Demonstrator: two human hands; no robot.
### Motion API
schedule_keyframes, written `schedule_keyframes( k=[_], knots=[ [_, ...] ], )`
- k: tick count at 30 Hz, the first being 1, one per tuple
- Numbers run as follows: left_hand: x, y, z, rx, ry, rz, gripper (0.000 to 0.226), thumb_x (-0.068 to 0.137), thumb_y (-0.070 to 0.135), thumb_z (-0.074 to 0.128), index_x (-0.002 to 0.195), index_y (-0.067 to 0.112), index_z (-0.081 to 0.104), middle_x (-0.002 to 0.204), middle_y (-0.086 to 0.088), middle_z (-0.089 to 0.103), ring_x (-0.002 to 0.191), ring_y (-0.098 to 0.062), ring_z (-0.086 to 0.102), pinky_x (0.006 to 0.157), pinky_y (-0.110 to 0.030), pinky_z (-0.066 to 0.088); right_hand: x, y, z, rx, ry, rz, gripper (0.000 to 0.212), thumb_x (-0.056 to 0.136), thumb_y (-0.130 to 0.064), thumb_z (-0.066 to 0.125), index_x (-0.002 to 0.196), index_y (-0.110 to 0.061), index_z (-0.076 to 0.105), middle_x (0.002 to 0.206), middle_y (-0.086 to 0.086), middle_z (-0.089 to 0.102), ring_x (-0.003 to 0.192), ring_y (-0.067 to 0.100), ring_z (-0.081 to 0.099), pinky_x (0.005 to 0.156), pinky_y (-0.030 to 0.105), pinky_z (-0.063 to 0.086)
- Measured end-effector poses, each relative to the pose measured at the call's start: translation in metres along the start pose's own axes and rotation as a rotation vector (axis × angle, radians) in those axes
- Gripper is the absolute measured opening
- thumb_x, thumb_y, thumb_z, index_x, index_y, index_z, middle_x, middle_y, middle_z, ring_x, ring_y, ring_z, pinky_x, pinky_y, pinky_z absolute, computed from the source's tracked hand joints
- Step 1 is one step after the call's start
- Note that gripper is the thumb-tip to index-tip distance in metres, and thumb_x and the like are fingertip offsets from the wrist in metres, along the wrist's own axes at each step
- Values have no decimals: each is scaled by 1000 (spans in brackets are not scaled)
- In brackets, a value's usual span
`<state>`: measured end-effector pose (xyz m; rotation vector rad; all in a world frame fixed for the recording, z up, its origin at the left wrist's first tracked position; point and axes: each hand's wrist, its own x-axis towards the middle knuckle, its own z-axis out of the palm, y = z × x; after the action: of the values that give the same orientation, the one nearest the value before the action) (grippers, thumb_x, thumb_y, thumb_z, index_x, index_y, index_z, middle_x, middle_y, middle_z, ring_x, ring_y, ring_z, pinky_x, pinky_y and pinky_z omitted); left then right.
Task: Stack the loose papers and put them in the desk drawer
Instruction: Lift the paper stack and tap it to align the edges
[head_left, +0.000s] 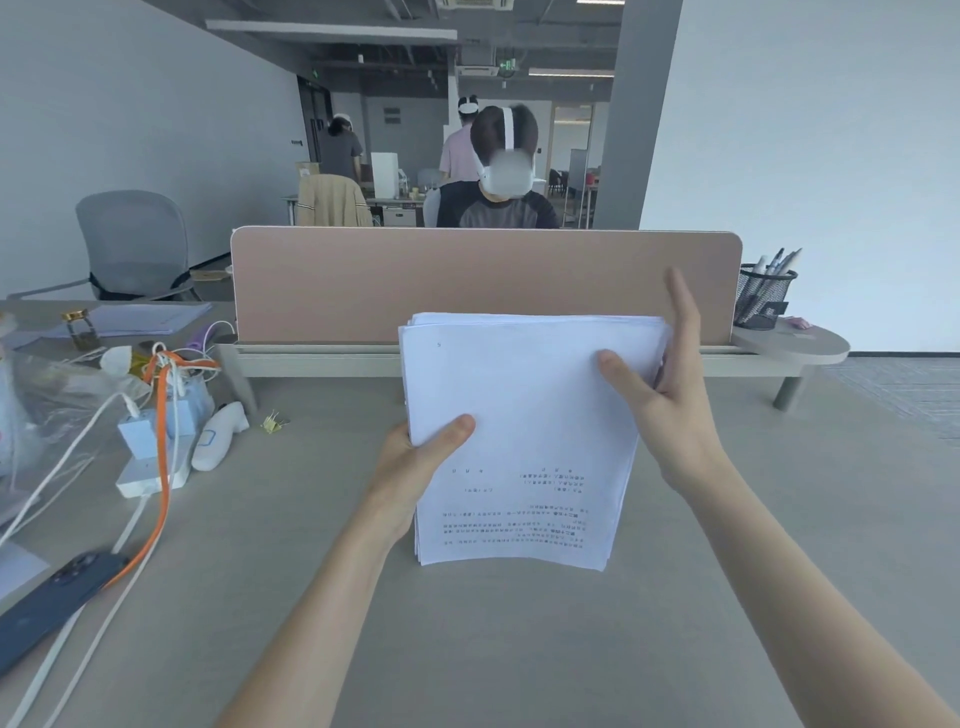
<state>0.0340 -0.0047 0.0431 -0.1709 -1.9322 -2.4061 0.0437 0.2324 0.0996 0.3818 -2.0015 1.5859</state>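
Observation:
A stack of white printed papers (524, 415) is held up above the grey desk (467, 639), roughly squared, with the text upside down toward me. My left hand (415, 462) grips its left edge, thumb on top. My right hand (670, 395) holds the right edge, thumb on the top sheet and fingers straight along the side. No drawer is in view.
A pink divider panel (483, 283) stands behind the papers, with a person seated beyond it. At the left lie a power strip with cables (156, 462), a dark phone (47, 608), a binder clip (272, 422) and more papers (140, 318). A mesh pen cup (763, 299) stands at the right.

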Motion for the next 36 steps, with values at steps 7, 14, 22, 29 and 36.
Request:
schedule_keyframes(
  k=[7, 14, 22, 29, 36],
  knots=[
    [2, -13, -7, 98, -73, -44, 18, 72, 26, 80, 89, 31, 80, 103, 0, 80, 97, -20, 76, 89, -41, 57, -37, 43, 14, 249, -20, 323, 31, 94, -23, 66, 125, -16, 60, 120, -5, 74, 108, 15, 72, 87, 36, 53],
    [8, -13, 6, 90, 90, 1, 13, 77, 17, 85, 84, 25, 76, 83, 9, 81, 78, -9, 77, 73, -30, 58, -33, 45, 24, 300, -1, 278, 33, 93, -17, 62, 122, -9, 48, 123, 9, 67, 109, 19, 69, 93, 45, 55],
    [6, -31, 1, 96, 77, -71, 25, 70, 27, 83, 93, 20, 76, 95, -1, 81, 92, -22, 77, 83, -39, 59, -40, 66, 28, 180, 15, 280, 37, 96, -21, 58, 132, -29, 56, 128, -8, 69, 121, 15, 64, 105, 48, 50],
    [11, -37, 6, 143, 149, -18, 9, 81, 17, 81, 80, 22, 74, 68, 15, 78, 65, -4, 74, 55, -19, 58, -43, 77, 28, 225, 12, 325, 36, 102, -18, 53, 137, -26, 54, 132, -6, 69, 122, 13, 65, 101, 38, 52],
    [-5, -54, 11, 107, 171, -62, 7, 85, 22, 78, 86, 27, 73, 77, 18, 79, 75, -1, 75, 61, -22, 58, -56, 94, 31, 181, 62, 435, 17, 99, -24, 58, 114, -17, 57, 119, 6, 67, 114, 24, 66, 99, 50, 52]
  ],
)
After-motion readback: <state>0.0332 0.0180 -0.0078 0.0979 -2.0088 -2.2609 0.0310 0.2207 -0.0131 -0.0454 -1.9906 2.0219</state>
